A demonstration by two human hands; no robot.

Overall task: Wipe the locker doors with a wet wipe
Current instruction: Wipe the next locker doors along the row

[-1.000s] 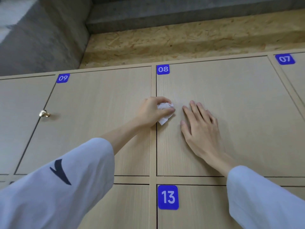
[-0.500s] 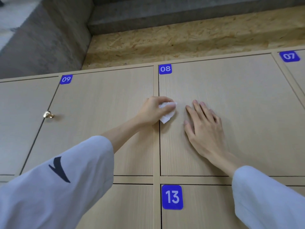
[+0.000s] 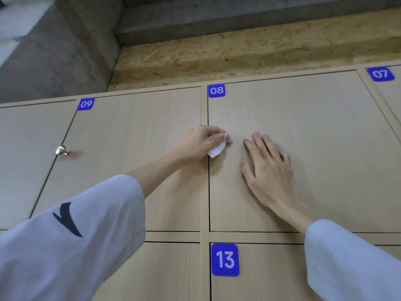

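Observation:
Light wooden locker doors fill the view. Door 08 (image 3: 314, 131) is in the middle, with door 09 (image 3: 134, 135) to its left. My left hand (image 3: 200, 143) grips a small crumpled white wet wipe (image 3: 217, 149) and presses it against the left edge of door 08, by the seam between the two doors. My right hand (image 3: 268, 172) lies flat on door 08 just right of the wipe, fingers straight and spread, holding nothing.
A brass knob (image 3: 62, 150) sticks out at the left edge of door 09. Door 13 (image 3: 271, 274) is below door 08, door 07 (image 3: 390, 94) at the far right. Chipboard panel (image 3: 238, 55) and grey concrete (image 3: 54, 46) rise above the lockers.
My left hand with the wipe has shifted slightly along the left edge of door 08. The right hand stays flat on the door. The view has shifted a little.

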